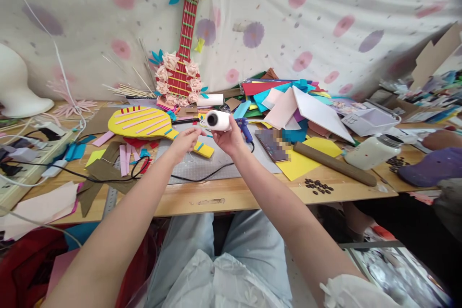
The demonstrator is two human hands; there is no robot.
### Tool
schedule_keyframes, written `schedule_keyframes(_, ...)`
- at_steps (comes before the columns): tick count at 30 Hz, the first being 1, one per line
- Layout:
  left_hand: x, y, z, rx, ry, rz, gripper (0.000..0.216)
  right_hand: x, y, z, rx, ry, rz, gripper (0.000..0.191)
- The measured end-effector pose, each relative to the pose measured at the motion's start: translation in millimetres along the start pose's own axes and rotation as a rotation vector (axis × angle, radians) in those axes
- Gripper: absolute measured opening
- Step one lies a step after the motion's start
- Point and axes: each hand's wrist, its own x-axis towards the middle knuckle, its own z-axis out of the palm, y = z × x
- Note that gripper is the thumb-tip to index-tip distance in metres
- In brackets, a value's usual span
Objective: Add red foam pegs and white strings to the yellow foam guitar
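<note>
My right hand (229, 138) is closed around a white rolled tube (218, 120), held above the grey cutting mat (202, 163) with its open end facing me. My left hand (186, 142) is right beside it, fingertips pinched near the tube's left end; what they pinch is too small to make out. Just behind the hands lie a yellow foam guitar shape with pink strips (144, 124) and a blue glue gun (244, 130).
A red paper guitar with pink flowers (180, 65) leans on the flowered cloth. Coloured foam sheets (288, 101) pile at the back right. A brown cardboard tube (334, 163), white jar (373, 151), dark seeds (317, 186), a phone (270, 144) and black cables (108, 173) lie around.
</note>
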Motion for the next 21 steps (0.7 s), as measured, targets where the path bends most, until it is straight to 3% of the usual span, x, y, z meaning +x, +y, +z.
schedule_keyframes(5,7,13,-17,-0.065,0.238,0.152,0.026,-4,-3,-12,-0.089,-0.103,0.114,0.043)
schedule_keyframes(9,15,46,-22,-0.118,0.368,0.339,0.025,-5,-1,-10,-0.208,-0.122,0.102,0.035)
schedule_keyframes(12,14,78,-15,-0.231,0.269,0.348,0.021,-3,2,-9,-0.401,-0.124,0.107,0.037)
schedule_keyframes(17,10,117,6,-0.392,0.076,0.287,0.022,-3,-1,-14,-0.713,-0.142,0.018,0.06)
schedule_keyframes(21,18,142,3,-0.514,0.096,0.278,0.024,-7,-15,-28,-0.911,-0.263,-0.081,0.068)
